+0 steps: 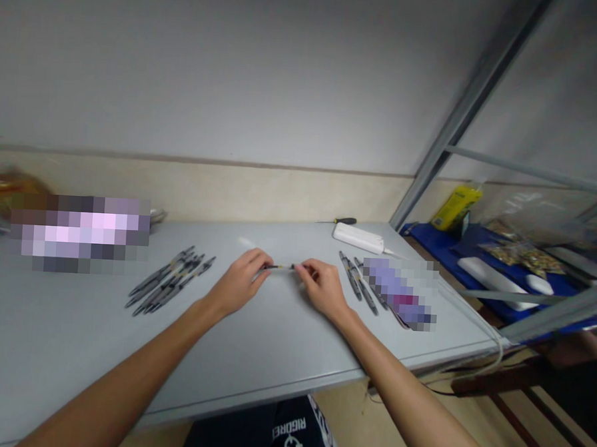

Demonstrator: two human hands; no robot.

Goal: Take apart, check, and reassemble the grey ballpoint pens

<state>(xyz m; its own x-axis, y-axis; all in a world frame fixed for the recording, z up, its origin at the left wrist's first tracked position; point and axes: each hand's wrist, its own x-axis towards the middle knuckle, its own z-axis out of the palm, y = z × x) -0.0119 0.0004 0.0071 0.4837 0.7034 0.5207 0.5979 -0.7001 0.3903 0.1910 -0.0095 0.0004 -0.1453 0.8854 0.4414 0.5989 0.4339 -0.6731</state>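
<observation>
Over the middle of the desk, my left hand (238,279) and my right hand (322,285) face each other with fingertips pinched. A thin pen piece (275,267), dark with a lighter tip, pokes out of my left fingers towards the right. My right fingers grip a small dark pen part (292,268). Whether the two pieces touch is too small to tell. To the left of my left hand lies a bundle of several grey-and-black pens (170,282). More such pens (350,276) lie to the right of my right hand.
A screwdriver (346,221) and a white power strip (358,238) lie at the back right. Blurred-out items cover spots at the far left and right. A metal bed frame (432,164) rises beyond the desk's right edge, with a yellow packet (457,205) behind it.
</observation>
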